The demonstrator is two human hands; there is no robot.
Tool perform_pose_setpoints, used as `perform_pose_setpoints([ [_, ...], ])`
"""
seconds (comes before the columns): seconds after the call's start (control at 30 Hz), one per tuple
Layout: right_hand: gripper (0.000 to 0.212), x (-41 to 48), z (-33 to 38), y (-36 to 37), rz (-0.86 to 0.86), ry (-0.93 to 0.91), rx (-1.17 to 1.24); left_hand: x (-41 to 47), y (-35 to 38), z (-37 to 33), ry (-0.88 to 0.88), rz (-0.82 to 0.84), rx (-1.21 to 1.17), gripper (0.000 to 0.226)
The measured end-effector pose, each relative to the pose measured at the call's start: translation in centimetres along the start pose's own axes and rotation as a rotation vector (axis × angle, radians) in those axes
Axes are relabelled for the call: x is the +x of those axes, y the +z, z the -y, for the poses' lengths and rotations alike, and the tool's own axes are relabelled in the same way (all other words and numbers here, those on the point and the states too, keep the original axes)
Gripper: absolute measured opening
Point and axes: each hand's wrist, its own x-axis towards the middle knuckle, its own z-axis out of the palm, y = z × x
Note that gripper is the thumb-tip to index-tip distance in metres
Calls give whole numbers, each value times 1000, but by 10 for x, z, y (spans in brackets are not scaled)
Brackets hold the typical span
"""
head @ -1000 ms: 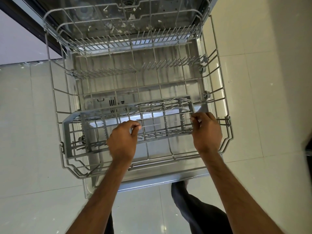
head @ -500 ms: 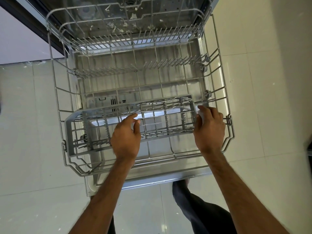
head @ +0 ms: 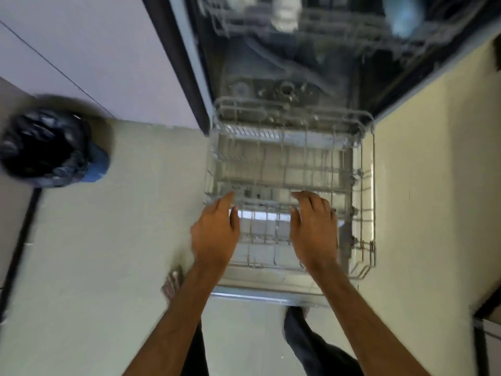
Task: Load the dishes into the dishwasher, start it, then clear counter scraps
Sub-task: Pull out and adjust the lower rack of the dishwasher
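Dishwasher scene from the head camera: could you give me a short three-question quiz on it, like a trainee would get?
1. True or false: the lower rack is pulled out over the open dishwasher door.
2. What stands on the floor at the left? A) a bin lined with a black bag B) a chair C) a mop bucket
3. Fill in: the left hand and right hand are both ____ (open or shut).
Key: 1 true; 2 A; 3 open.

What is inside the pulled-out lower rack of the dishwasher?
Only a grey wire basket shows in the lower rack; no dishes. The left hand and right hand cover parts of it.
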Motion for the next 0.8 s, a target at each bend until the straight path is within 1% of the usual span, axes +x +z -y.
perform_pose_setpoints([
  [0.13,33,36,109,-58,-60,-132,14,20,-116,-2,21,-86,11,40],
  [0.2,32,57,170,-89,-145,-206,28,38,-184,3,21,-150,21,41],
  [0.27,31,78,231,-118,-266,-282,28,55,-249,8,43,-237,-3,41],
  [0.33,36,97,294,-149,-354,-318,47,70,-317,16,74,-321,-21,40],
  [0.4,39,109,352,-177,-396,-338,78,80,-377,23,98,-388,-14,38],
  [0.47,36,113,408,-204,-417,-343,138,82,-437,33,101,-422,9,38],
  [0.53,28,116,462,-224,-425,-368,187,80,-498,45,77,-434,22,40],
  [0.57,27,118,475,-226,-411,-364,185,82,-512,44,72,-429,39,41],
  [0.63,30,122,522,-240,-376,-417,208,82,-560,56,38,-444,39,44],
  [0.7,30,128,564,-256,-365,-466,225,85,-600,66,4,-481,56,45],
  [0.8,31,149,616,-274,-371,-565,231,98,-642,84,-47,-518,61,47],
])
